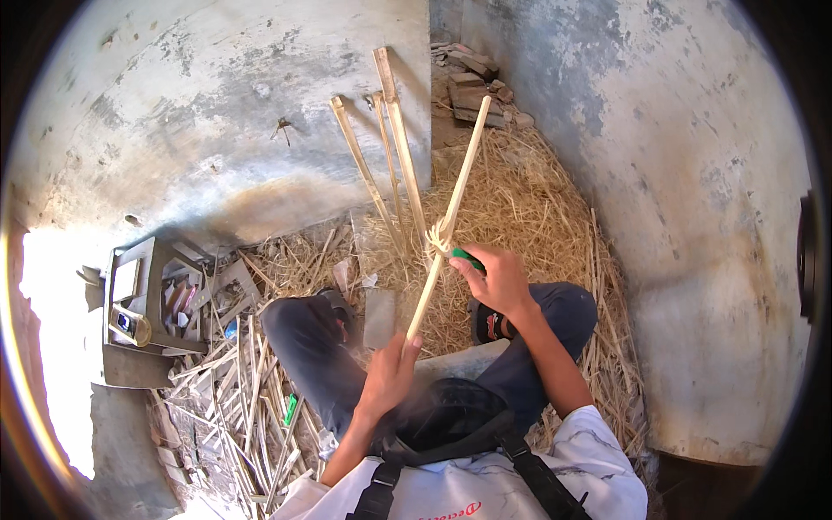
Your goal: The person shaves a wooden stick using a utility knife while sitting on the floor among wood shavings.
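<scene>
A pale bamboo stick (pixel 466 169) slants up and away in front of me. My left hand (pixel 389 374) is closed around its lower end. My right hand (pixel 500 279) grips a green-handled tool (pixel 468 258) against the middle of the stick; its blade, if any, is hidden. Thin curled shavings (pixel 438 238) bunch up on the stick just beyond the tool, still attached. Both hands are above my crossed legs.
Several bamboo lengths (pixel 400 130) lean against the grey wall ahead. Straw-like shavings (pixel 529 208) cover the floor. At left are a wooden cabinet (pixel 139 368), scattered split sticks (pixel 234 433) and a small green object (pixel 290 410). Bricks (pixel 472 91) lie in the far corner.
</scene>
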{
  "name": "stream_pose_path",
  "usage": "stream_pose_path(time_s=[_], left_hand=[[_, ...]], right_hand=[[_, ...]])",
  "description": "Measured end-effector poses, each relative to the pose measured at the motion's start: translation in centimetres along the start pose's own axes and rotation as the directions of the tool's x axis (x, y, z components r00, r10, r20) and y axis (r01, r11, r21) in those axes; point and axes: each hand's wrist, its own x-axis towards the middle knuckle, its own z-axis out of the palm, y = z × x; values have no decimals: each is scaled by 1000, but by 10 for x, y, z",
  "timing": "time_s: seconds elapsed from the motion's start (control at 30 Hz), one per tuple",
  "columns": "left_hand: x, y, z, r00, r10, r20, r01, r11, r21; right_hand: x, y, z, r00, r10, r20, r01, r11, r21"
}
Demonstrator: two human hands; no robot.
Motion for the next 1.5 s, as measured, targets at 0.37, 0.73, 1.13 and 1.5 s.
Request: stream_pose_path(time_s=[0.37,0.73,1.13,1.5], left_hand=[[8,9,-5,993,13,115,26,942,-333],[13,23,-5,995,60,-80,-63,998,-31],[3,-9,5,997,-29,66,43,975,-220],[12,16,-5,999,-39,6,37,900,-435]], right_hand=[[-16,-9,11,994,-52,96,28,970,240],[-30,-22,29,973,-232,18,227,965,134],[-7,7,1,998,58,29,-60,996,67],[-22,-5,29,971,-238,-19,238,958,162]])
